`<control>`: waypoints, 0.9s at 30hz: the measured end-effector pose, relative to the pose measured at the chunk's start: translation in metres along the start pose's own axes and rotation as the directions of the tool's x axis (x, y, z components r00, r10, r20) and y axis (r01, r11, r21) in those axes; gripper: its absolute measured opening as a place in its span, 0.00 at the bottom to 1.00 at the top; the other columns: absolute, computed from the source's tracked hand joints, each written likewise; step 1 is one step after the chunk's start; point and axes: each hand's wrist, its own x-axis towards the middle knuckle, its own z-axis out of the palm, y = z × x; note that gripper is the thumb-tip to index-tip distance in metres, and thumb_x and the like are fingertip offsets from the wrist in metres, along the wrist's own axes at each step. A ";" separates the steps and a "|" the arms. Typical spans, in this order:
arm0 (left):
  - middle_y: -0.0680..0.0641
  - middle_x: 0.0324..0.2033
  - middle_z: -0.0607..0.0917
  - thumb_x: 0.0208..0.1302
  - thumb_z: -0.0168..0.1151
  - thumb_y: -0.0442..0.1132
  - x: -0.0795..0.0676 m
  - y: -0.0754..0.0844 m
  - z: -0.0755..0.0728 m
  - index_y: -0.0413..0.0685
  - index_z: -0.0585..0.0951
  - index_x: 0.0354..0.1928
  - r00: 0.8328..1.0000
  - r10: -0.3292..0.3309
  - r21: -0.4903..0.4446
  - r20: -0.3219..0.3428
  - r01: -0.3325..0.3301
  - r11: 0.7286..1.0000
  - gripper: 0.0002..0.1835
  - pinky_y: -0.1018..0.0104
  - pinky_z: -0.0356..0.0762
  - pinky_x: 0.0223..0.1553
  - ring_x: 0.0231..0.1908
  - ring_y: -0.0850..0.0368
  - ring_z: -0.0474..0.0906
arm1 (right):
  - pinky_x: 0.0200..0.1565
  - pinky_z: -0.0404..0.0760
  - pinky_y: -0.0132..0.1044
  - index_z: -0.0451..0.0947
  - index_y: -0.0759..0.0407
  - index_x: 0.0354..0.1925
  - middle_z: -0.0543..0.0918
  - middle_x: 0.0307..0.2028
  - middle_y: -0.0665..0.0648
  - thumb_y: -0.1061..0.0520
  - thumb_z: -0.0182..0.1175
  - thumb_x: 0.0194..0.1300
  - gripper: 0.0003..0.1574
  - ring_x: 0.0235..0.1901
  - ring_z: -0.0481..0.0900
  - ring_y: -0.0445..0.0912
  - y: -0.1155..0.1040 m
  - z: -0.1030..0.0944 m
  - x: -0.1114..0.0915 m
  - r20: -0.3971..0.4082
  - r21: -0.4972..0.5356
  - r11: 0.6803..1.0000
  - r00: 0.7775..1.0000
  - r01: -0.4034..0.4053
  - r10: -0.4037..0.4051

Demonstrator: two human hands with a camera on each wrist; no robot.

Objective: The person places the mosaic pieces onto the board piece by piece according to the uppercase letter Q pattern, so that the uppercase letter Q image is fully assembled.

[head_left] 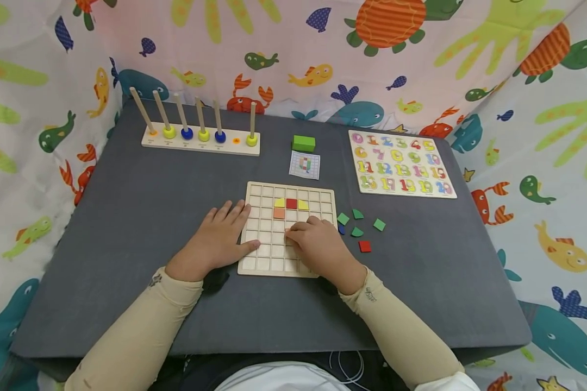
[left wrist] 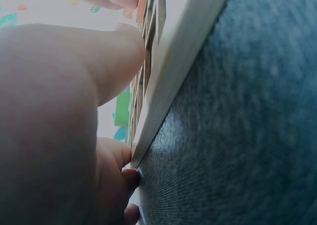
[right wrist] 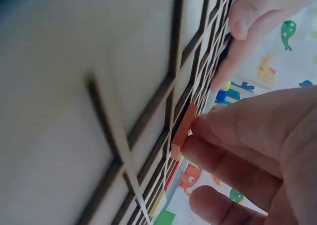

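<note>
Right-hand fingers (right wrist: 224, 164) against orange tile (right wrist: 183, 135)

an orange tile (right wrist: 182, 136), pinched in the right hand (head_left: 323, 247), touches the pale gridded board (head_left: 263, 264), flat on the table (head_left: 127, 233).

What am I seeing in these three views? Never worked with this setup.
No robot here: just a person's bare left hand and right hand. The wide view is taken from the head, looking down; the two close-ups come from the left and right wrists, so they look tilted.

On the dark grey cloth-covered table lie a pale wooden grid board with a few coloured tiles set in, loose green tiles, a red square tile, a printed pattern card, a green block, a wooden peg stand and a coloured number board.

The left hand rests on the grid's edge; the right pinches an orange tile.
</note>
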 end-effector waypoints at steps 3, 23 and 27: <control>0.39 0.85 0.49 0.77 0.55 0.68 0.001 0.002 -0.002 0.42 0.48 0.86 1.000 0.000 0.010 0.006 0.000 1.000 0.52 0.36 0.38 0.79 0.83 0.36 0.41 | 0.40 0.83 0.42 0.90 0.53 0.59 0.89 0.57 0.52 0.55 0.71 0.72 0.18 0.41 0.80 0.50 0.000 0.000 -0.009 0.009 0.046 0.999 1.000 0.024 -0.024; 0.39 0.85 0.48 0.77 0.55 0.68 0.003 0.003 -0.001 0.42 0.48 0.86 1.000 -0.020 0.019 0.015 0.019 1.000 0.53 0.36 0.37 0.79 0.83 0.35 0.40 | 0.48 0.82 0.45 0.71 0.54 0.78 0.76 0.73 0.55 0.53 0.64 0.77 0.35 0.50 0.79 0.53 -0.020 0.001 -0.001 0.097 0.028 0.999 0.995 0.023 -0.026; 0.39 0.85 0.48 0.76 0.54 0.69 0.004 0.004 0.003 0.42 0.48 0.86 1.000 -0.022 0.024 0.018 0.021 0.999 0.53 0.36 0.37 0.79 0.83 0.36 0.40 | 0.51 0.82 0.47 0.70 0.51 0.78 0.77 0.72 0.53 0.52 0.65 0.75 0.37 0.52 0.80 0.53 -0.014 -0.002 -0.002 0.100 0.055 0.998 0.995 0.024 -0.029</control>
